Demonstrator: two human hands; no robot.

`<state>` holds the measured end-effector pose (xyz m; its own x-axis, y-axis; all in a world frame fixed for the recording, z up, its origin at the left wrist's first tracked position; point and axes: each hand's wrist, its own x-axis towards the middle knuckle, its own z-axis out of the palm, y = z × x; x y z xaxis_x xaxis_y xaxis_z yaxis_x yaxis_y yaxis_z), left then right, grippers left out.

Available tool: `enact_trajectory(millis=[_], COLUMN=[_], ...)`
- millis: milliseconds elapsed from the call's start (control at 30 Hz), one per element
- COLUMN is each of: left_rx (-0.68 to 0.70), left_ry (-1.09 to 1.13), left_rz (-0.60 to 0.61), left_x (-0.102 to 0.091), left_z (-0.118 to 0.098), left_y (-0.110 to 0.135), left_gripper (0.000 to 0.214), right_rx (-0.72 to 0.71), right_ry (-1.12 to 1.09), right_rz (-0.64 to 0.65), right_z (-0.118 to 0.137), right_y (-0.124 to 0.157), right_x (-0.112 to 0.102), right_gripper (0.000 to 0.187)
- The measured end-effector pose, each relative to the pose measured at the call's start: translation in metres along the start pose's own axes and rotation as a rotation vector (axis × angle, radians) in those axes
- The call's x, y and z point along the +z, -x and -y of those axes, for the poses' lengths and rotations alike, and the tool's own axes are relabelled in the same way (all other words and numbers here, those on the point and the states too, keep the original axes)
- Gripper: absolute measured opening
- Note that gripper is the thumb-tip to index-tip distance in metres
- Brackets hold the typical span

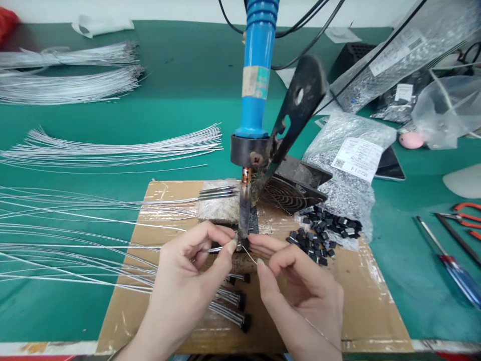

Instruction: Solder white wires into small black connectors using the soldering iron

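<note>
Under the tip of an upright blue-handled soldering iron [245,213], both hands meet. My left hand [199,271] pinches a thin wire end between thumb and fingers, close to the tip; what exactly sits at the fingertips is partly hidden. My right hand [300,291] grips a thin strand of solder wire [249,254] between thumb and index finger. The strand's far end reaches the iron's tip, and its tail runs down past my palm. Below the left fingers lie several wires with black connectors [240,301] on their ends.
A cardboard sheet [368,321] lies on the green table. Small black connectors [315,238] are heaped at right, beside a small fan [295,188] and a labelled bag [349,135]. Bundles of white wires [124,148] stretch across the left. A screwdriver [451,265] and pliers [466,215] lie far right.
</note>
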<state>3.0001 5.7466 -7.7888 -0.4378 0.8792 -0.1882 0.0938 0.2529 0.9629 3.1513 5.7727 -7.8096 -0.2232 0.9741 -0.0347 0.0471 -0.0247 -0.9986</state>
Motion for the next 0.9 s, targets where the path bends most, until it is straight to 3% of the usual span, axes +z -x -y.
enact_trajectory(millis=[900], left_rx=[0.002], left_ry=[0.005], left_rz=[0.007], left_x=[-0.0014], left_z=[0.0051], left_y=[0.0021], left_gripper=[0.010], right_rx=[-0.048], right_ry=[0.022], right_rz=[0.020], right_z=[-0.0041], right_y=[0.0011], right_x=[-0.0028], right_gripper=[0.020])
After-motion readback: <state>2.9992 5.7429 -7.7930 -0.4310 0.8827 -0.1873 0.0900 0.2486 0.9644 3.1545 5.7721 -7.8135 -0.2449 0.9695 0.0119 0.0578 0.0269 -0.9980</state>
